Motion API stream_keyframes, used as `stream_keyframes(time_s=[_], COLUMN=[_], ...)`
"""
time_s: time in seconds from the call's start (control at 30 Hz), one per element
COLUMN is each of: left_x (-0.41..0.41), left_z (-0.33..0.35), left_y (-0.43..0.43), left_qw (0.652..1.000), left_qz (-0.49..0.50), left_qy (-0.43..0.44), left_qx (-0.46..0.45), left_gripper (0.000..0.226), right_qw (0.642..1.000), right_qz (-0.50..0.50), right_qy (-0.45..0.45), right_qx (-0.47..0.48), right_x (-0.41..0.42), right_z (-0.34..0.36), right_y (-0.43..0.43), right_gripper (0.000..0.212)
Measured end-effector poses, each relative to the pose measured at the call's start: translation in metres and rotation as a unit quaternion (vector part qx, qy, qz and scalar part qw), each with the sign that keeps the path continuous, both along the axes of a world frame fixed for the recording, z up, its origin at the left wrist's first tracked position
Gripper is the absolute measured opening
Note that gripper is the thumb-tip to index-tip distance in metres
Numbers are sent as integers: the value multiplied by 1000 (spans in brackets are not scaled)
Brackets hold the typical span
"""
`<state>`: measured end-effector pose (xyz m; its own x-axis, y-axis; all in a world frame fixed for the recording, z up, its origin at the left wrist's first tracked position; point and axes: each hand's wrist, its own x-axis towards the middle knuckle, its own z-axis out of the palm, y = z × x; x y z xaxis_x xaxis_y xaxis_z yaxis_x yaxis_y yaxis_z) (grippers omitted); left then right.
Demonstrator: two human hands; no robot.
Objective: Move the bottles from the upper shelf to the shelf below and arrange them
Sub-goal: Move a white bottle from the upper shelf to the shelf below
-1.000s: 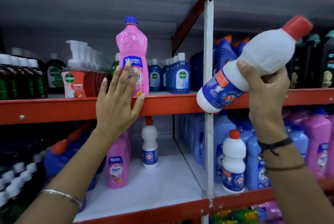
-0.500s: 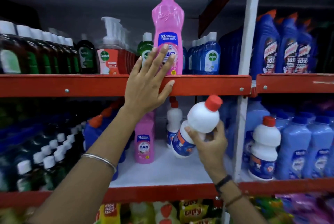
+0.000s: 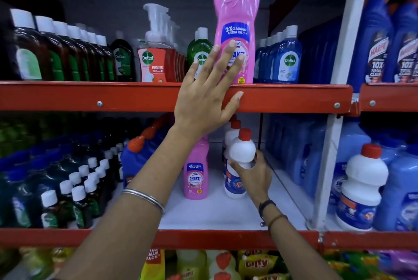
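A tall pink bottle (image 3: pixel 237 15) with a blue cap stands at the front of the upper shelf (image 3: pixel 282 97). My left hand (image 3: pixel 205 96) lies flat with spread fingers against its lower label and the red shelf edge, not gripping. My right hand (image 3: pixel 253 173) is shut on a white bottle with a red cap (image 3: pixel 242 155), upright on the white lower shelf (image 3: pixel 214 214). Directly behind it stand more white red-capped bottles (image 3: pixel 233 130). A smaller pink bottle (image 3: pixel 195 173) stands just to the left, partly hidden by my left forearm.
Brown, green and blue Dettol bottles (image 3: pixel 287 58) and pump bottles (image 3: pixel 153 62) fill the upper shelf. Dark small bottles (image 3: pixel 79 189) crowd the lower left. A white upright post (image 3: pixel 332 144) divides the bays; another white bottle (image 3: pixel 362 189) and blue jugs stand right of it.
My right hand brought the white bottle down from beside the upper shelf and stood it upright on the lower shelf in front of the other white bottles. My left hand stayed on the pink bottle.
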<state>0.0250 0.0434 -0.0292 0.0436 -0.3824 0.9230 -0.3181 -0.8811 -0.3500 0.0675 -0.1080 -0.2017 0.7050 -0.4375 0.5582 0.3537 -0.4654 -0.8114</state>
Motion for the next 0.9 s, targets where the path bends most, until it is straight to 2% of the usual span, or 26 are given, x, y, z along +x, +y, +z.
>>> stream_keyframes(time_s=[0.23, 0.53, 0.9], left_x=[1, 1, -1], left_z=[0, -1, 0], left_y=[-1, -1, -1], left_qw=[1000, 1000, 1000], left_qz=[8, 10, 12], left_qy=[-8, -11, -1], left_qx=[-2, -1, -1], left_gripper=[60, 59, 59], right_qw=[999, 993, 991], right_qz=[4, 16, 0], right_qy=[50, 87, 83], right_qx=[-15, -81, -101], right_x=[20, 24, 17], right_z=[0, 6, 10], right_y=[0, -6, -9], right_gripper=[68, 74, 74])
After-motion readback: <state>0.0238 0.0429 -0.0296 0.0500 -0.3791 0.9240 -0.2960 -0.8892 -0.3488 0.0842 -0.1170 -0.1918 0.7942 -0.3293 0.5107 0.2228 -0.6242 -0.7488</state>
